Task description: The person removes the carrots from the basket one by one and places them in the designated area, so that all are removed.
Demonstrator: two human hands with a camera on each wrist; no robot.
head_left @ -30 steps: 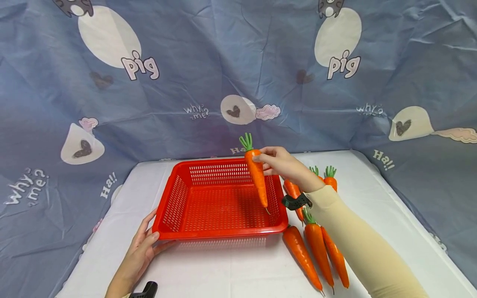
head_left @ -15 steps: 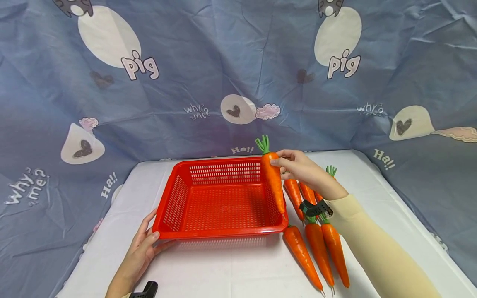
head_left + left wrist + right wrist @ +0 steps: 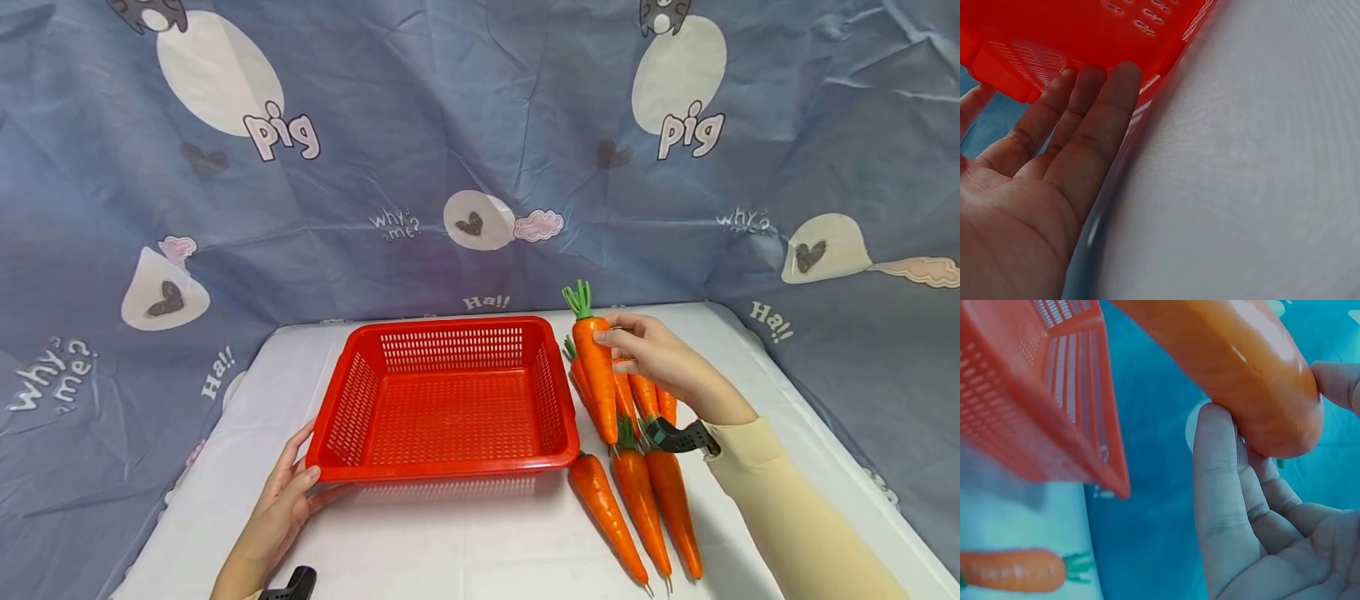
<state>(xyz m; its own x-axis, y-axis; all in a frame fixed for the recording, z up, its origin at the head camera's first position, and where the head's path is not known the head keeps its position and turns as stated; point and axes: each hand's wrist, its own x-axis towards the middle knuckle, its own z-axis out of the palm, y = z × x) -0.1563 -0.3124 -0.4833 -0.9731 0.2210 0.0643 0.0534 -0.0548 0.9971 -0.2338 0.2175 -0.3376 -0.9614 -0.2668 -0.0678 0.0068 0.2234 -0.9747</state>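
Note:
An orange carrot (image 3: 596, 367) with a short green top is held up by my right hand (image 3: 660, 354), just right of the red plastic basket (image 3: 442, 471). Its thumb and fingers pinch the thick upper end, and the thin tip points down. Seen from the right wrist, the fingertips press on the sides of the carrot (image 3: 1254, 375). At the basket's front left corner, my left hand (image 3: 273, 508) touches the rim and outer wall. Its fingers (image 3: 1107, 112) lie nearly straight against the red wall in the left wrist view. The basket has slotted sides and nothing inside.
Several carrots lie on the white tabletop (image 3: 450, 542) right of the basket. One carrot (image 3: 607, 517) lies close to the front right corner, with others beside it. More are partly hidden behind the held carrot and right hand. A blue printed cloth (image 3: 420, 150) hangs behind.
My right hand has moved right with the carrot, from over the basket to above the carrots beside it. The left hand and the basket stay in place.

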